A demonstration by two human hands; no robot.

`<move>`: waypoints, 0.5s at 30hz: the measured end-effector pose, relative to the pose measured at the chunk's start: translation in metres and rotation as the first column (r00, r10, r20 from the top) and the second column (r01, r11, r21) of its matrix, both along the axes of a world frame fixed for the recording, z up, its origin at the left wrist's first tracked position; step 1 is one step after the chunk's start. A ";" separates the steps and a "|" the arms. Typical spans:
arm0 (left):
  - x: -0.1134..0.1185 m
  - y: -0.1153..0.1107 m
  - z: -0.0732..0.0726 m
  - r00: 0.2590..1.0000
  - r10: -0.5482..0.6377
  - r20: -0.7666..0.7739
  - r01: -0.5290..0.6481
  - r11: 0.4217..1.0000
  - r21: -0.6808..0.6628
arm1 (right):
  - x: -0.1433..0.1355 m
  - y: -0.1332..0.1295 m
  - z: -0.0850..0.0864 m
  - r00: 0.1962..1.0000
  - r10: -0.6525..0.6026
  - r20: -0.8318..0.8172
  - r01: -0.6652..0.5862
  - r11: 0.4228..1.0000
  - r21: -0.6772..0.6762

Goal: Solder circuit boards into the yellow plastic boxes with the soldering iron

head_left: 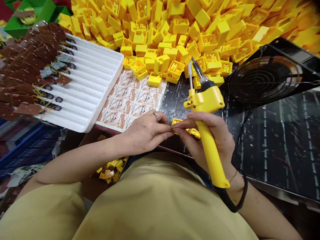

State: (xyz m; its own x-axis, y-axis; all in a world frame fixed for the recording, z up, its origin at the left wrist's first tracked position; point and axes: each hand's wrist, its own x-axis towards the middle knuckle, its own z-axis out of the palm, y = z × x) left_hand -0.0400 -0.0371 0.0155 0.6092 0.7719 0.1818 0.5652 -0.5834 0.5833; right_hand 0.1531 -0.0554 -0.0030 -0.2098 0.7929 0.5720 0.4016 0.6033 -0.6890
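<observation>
Fingertips of the left hand (150, 131) are pinched together at the edge of a small yellow case (177, 121), with the right hand's thumb and finger meeting it from the other side. The right hand (220, 140) is also closed around the yellow handle of a soldering gun (208, 100), tip pointing up and away. The case is between the hands, over the near edge of the bench; whether it touches the top cannot be told. Just beside it, partly behind the right hand, is another yellow part (194, 133).

The black bench top (270, 140) carries rows of pale print and light specks, with a thin red wire (280, 160) lying to the right. Left of the black area is a brown-and-white printed sheet (135, 96). A large heap of yellow cases (175, 25) covers the far side. At right stands a black fan (265, 80), tilted. To the left, a white ribbed foam tray (86, 70) holds brown boards (30, 63) with wires. Beyond is a green bin (47, 16); below the tray, a blue crate (22, 146). More yellow pieces (112, 170) lie below bench level.
</observation>
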 end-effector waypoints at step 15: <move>-0.007 0.028 -0.001 0.992 0.121 -0.037 -0.115 0.984 0.137 | 0.025 0.017 -0.009 0.944 0.032 0.328 -0.059 0.996 0.072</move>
